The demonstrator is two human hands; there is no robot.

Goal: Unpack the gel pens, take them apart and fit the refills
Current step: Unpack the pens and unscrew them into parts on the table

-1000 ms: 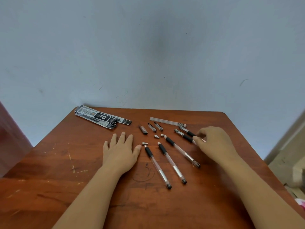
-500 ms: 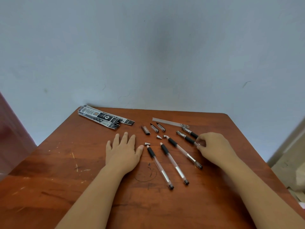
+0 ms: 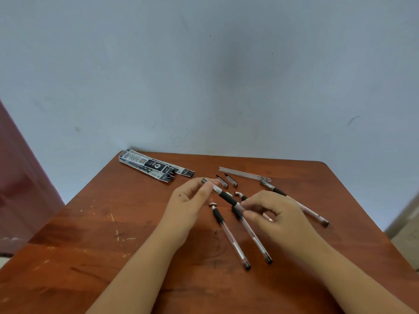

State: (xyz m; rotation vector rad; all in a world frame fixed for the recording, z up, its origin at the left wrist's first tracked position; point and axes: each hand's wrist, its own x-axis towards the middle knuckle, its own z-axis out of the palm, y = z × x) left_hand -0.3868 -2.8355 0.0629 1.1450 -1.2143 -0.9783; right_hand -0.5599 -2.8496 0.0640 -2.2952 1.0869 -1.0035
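A gel pen point(image 3: 227, 197) with a clear barrel and black grip hangs above the wooden table point(image 3: 90, 234) between both hands. My left hand point(image 3: 190, 202) pinches its far end with thumb and fingertips. My right hand point(image 3: 274, 214) grips the barrel just behind the black grip. Two opened pen bodies point(image 3: 231, 239) point(image 3: 252, 236) lie side by side below the hands. Another pen point(image 3: 303, 208) lies to the right, partly hidden by my right hand. A bundle of clear refills point(image 3: 244, 173) rests at the back.
Two loose caps point(image 3: 222, 181) point(image 3: 231, 180) and small silver tips point(image 3: 212, 203) point(image 3: 237, 193) lie scattered around the hands. Black-and-white pen packaging point(image 3: 154, 167) sits at the table's back left. A blue-grey wall stands right behind the table.
My right hand lifted a pen from the right side and carried it to the middle. My left hand rose off the table and took hold of the pen's far end.
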